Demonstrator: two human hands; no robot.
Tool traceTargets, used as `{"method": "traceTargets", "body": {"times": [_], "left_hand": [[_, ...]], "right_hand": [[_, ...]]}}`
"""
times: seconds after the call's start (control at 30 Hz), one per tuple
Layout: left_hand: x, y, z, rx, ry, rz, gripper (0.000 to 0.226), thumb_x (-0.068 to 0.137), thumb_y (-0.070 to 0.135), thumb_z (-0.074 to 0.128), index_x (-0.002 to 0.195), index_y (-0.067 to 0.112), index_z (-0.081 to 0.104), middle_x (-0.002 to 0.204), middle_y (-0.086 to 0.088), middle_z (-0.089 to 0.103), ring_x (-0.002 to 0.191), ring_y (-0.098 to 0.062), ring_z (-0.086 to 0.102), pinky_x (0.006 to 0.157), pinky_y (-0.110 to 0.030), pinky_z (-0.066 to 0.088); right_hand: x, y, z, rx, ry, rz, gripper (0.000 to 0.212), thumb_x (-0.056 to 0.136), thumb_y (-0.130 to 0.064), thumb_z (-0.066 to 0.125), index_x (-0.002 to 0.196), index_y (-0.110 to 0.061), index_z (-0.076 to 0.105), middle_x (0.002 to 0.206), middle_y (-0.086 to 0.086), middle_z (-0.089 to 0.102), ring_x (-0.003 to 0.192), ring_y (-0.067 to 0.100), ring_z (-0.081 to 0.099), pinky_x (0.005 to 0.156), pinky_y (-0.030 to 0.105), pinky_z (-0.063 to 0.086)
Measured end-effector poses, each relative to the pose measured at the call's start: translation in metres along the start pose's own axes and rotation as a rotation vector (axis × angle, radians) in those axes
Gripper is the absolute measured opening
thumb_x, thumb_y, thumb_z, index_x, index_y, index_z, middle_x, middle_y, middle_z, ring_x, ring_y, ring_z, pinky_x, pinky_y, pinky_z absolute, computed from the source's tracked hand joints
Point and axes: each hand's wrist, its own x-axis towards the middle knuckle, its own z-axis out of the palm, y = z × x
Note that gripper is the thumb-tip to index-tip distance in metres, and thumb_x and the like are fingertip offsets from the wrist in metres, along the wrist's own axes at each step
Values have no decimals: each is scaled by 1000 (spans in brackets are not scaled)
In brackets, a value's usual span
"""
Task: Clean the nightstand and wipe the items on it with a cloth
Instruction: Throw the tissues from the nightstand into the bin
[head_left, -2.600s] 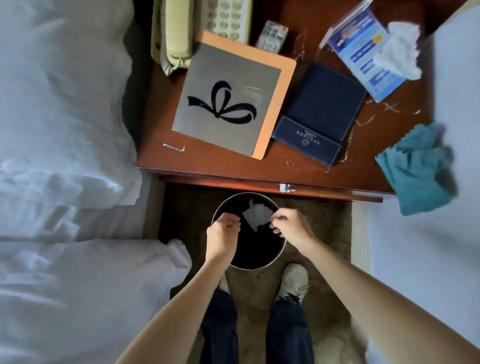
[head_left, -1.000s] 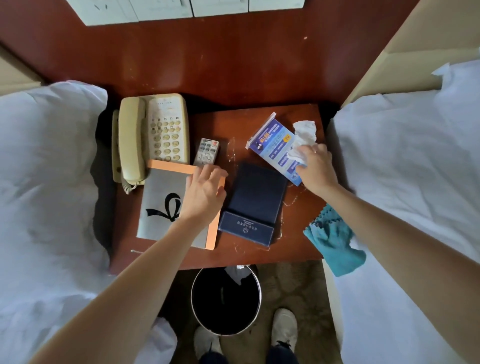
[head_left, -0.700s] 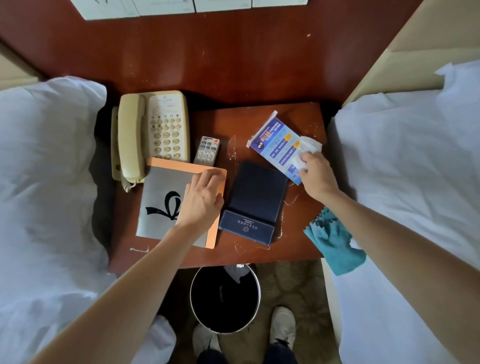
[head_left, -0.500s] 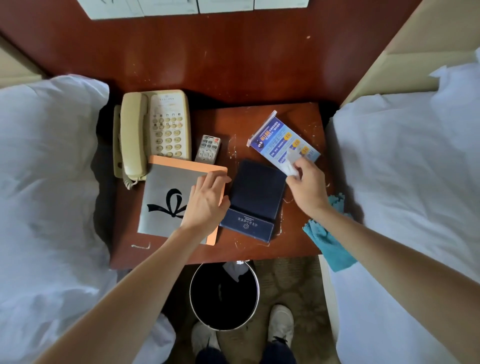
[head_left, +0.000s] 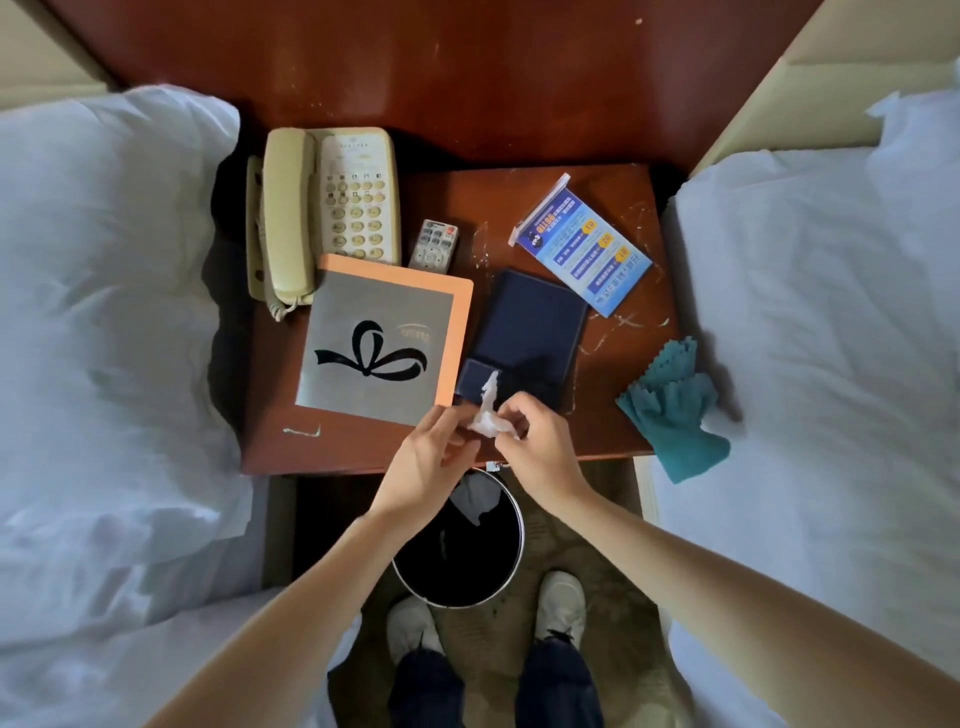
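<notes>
Both hands meet over the front edge of the red-brown nightstand (head_left: 363, 447). My right hand (head_left: 540, 447) pinches a crumpled white tissue (head_left: 487, 415), and the fingertips of my left hand (head_left: 431, 457) touch it from the left. On the top lie a cream telephone (head_left: 327, 208), a small remote (head_left: 434, 245), a silver and orange folder with a black bow (head_left: 384, 338), a dark blue booklet (head_left: 524, 332) and a blue leaflet in a clear sleeve (head_left: 584, 252). The teal cloth (head_left: 672, 410) hangs off the right corner onto the bed.
A black waste bin (head_left: 460, 545) with white paper inside stands on the floor below the nightstand, between my shoes. White bedding flanks both sides (head_left: 104, 312) (head_left: 831, 338). White scraps and streaks mark the wood near the leaflet.
My right hand took the tissue off the blue leaflet and carried it to the front edge. My left hand left the folder and came across to meet it.
</notes>
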Motion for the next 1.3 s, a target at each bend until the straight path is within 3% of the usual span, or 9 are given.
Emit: {"method": "traceTargets", "body": {"times": [0.17,0.33,0.5,0.67,0.83,1.0,1.13,1.2,1.3], "left_hand": [[-43,-11,6,-60,35,-59,20,90,12,60,93,31,58,92,17,59,85,3,58,66,-7,45],[-78,-33,13,-103,51,-205,12,90,9,60,91,19,66,88,9,65,77,-5,60,65,-17,47],[-105,-69,24,-71,-20,-397,12,91,12,59,100,16,66,90,6,66,82,-9,63,70,-17,50],[-119,-99,35,-48,-85,-555,17,92,9,55,106,11,65,99,-4,67,89,-16,64,81,-31,54],[-116,-125,31,-4,-136,-534,19,92,8,54,108,10,65,100,-3,67,91,-14,62,81,-24,50],[-112,-140,13,21,-91,-572,20,91,9,53,108,12,64,94,-2,69,83,-18,65,79,-31,54],[-116,-131,1,-5,-62,-596,19,92,9,51,105,14,64,91,-3,69,79,-19,65,73,-31,55],[-115,-119,-5,-45,-41,-599,19,93,9,50,102,17,64,91,0,68,81,-11,64,70,-17,51],[-109,-95,-14,-123,21,-612,19,93,9,48,97,19,65,92,-1,70,87,-14,66,76,-21,52]], "right_hand": [[-36,9,27,48,-38,69,23,78,0,64,96,-13,57,79,-6,61,73,6,58,64,14,43],[-63,17,55,-14,-144,93,42,75,2,58,59,-34,45,53,-12,48,50,1,46,49,14,32],[-68,44,83,-124,-263,190,45,81,0,56,54,-29,35,50,-8,39,45,5,35,46,21,26],[-63,85,108,-198,-327,392,41,82,1,51,52,-23,37,53,-2,42,49,13,43,41,13,31],[-54,119,133,-229,-376,554,10,85,-5,53,80,-5,62,85,18,62,79,28,58,57,29,33],[-57,125,139,-123,-438,659,37,90,-22,53,126,-13,54,114,8,60,80,15,54,63,25,42],[-64,111,129,-80,-378,627,26,89,-17,56,114,-10,62,118,10,62,104,22,57,82,25,42],[-64,97,119,-71,-355,591,21,90,-14,54,107,-9,65,115,10,64,106,23,58,83,25,41],[-64,75,102,-34,-311,555,16,89,-11,54,99,-9,66,108,10,67,100,25,62,84,29,45]]}}
